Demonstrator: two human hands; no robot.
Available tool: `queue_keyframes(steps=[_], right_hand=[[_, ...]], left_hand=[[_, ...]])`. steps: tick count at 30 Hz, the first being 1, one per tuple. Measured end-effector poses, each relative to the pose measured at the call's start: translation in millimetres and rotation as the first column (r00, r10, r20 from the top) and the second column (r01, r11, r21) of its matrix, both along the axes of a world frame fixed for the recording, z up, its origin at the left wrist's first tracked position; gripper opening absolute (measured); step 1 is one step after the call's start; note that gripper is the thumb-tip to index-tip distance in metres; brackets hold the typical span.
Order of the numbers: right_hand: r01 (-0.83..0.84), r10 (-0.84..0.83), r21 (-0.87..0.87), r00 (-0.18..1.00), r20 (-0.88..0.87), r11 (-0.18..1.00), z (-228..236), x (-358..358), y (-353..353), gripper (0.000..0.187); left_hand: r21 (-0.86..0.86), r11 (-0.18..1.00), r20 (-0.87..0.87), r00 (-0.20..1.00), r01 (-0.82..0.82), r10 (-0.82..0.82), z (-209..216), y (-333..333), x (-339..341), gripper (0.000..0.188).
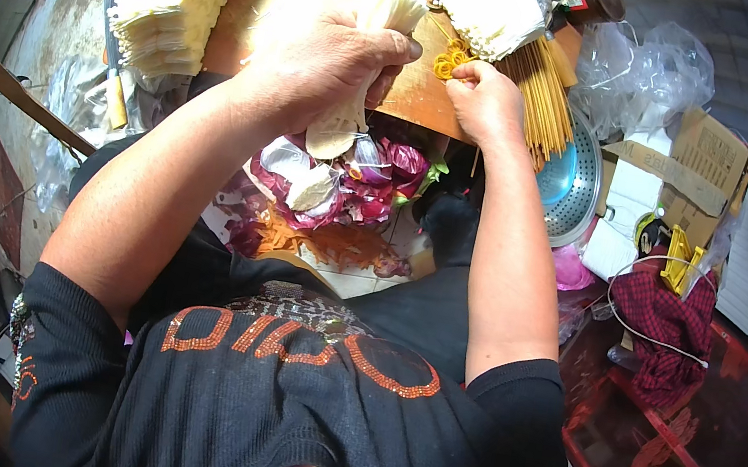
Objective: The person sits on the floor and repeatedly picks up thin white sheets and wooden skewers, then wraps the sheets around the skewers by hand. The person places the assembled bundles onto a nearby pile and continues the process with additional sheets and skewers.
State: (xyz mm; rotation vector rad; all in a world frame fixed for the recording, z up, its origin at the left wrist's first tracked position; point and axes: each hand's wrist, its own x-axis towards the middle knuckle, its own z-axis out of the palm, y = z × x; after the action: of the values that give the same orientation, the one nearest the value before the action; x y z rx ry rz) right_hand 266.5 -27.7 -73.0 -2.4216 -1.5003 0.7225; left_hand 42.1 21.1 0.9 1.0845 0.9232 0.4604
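My left hand is closed around a bunch of pale, soft, thin sheets, which look like tofu skin. Their upper part fans out above the fist and a flap hangs below it. To the right, my right hand pinches at a small heap of yellow rubber bands on the orange-brown board. Right beside that hand lies a thick bundle of bamboo skewers. A white layered stack rests over the skewers' far end. Strong glare washes out part of the board.
A tall stack of pale sheets stands at the left, near a yellow-handled tool. Purple and orange scraps lie below the board. A metal colander, clear plastic bags and a cardboard box are at the right.
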Motion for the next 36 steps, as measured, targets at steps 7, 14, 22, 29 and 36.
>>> queue_keyframes(steps=[7,14,22,29,36], right_hand=[[-0.028,0.035,-0.045,0.987,0.158,0.999,-17,-19,12,0.030],[0.042,-0.025,-0.081,0.977,0.211,0.996,-29,-19,14,0.021],[-0.009,0.023,-0.138,0.995,0.095,0.990,-24,-12,7,0.015],[0.091,-0.093,-0.057,0.995,-0.044,0.994,-15,3,-6,0.015],[0.089,-0.085,0.065,0.994,-0.064,0.994,10,-4,-24,0.018]], left_hand=[[0.010,1.000,-0.016,1.000,-0.009,0.010,-2,0,-4,0.015],[-0.037,0.999,0.013,1.000,-0.014,0.014,2,4,-12,0.014],[-0.010,1.000,-0.051,0.999,0.000,-0.001,9,3,-14,0.017],[0.024,0.999,-0.098,0.995,0.035,-0.033,7,-1,-6,0.018],[0.091,0.996,-0.050,0.999,0.008,-0.004,-6,-4,3,0.016]])
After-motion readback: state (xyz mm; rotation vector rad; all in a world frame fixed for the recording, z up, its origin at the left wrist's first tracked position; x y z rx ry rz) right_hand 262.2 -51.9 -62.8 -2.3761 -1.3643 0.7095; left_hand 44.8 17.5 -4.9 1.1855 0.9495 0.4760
